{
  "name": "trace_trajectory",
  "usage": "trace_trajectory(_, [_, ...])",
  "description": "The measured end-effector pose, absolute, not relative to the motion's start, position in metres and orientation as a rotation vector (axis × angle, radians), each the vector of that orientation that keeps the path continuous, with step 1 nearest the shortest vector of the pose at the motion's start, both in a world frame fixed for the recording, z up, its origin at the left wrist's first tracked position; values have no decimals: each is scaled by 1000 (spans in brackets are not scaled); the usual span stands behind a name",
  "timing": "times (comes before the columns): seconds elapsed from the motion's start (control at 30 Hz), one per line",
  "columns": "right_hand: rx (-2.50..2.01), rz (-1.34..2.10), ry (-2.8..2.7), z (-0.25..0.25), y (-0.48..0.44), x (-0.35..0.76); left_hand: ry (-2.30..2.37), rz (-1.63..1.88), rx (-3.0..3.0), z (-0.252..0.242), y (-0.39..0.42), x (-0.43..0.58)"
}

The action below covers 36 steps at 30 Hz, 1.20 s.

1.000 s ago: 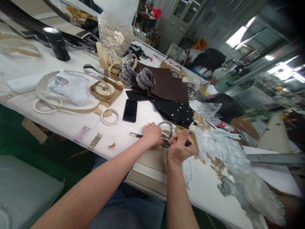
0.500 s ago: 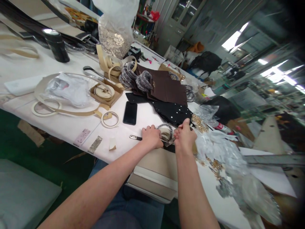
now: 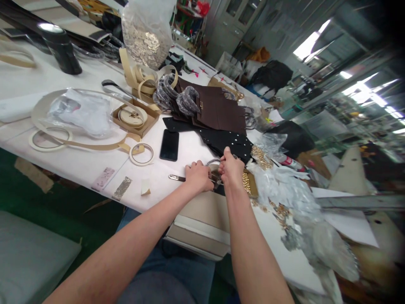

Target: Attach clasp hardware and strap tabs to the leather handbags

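A beige handbag (image 3: 202,218) lies at the table's front edge, near my lap, its far end between my hands. My left hand (image 3: 199,176) is closed over that far end with bent fingers. Just right of it, my right hand (image 3: 232,166) is closed in a fist; a small dark bit shows above its fingers, but what it grips is hidden. A beige roll and part of a dark wrapped handle (image 3: 214,161) show between the hands. From beneath my left hand a slim tool's end (image 3: 176,177) sticks out.
A phone (image 3: 169,145), tape roll (image 3: 141,153) and cardboard box (image 3: 148,124) are at left. Dark brown panels (image 3: 220,109) and black studded pieces (image 3: 221,141) lie beyond my hands. Gold beads (image 3: 247,182) and plastic bags (image 3: 281,181) sit at right.
My right hand has moved slightly up and left and turned, uncovering gold beads beside its wrist. My left hand stays at the bag's far end. The whole view has shifted a little.
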State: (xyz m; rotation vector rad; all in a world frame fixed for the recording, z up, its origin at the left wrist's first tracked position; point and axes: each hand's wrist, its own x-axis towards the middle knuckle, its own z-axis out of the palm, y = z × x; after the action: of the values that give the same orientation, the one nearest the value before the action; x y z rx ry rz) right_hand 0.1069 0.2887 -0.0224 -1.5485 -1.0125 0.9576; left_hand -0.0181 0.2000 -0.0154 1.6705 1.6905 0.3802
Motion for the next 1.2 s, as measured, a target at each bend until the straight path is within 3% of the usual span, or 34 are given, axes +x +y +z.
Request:
trace_trajectory(0.37, [-1392, 426, -1232, -8, 191, 92, 1697, 426, 1730, -23, 199, -14])
trace_trajectory(0.67, [-1151, 568, -1054, 14, 193, 110, 1774, 474, 1748, -17, 185, -13])
trace_trajectory(1.07, [-1251, 500, -1200, -8, 178, 102, 1730, 535, 1751, -30, 188, -18])
trace_trajectory(1.2, [-1143, 636, -1136, -2, 181, 107, 1712, 506, 1744, -27, 189, -22])
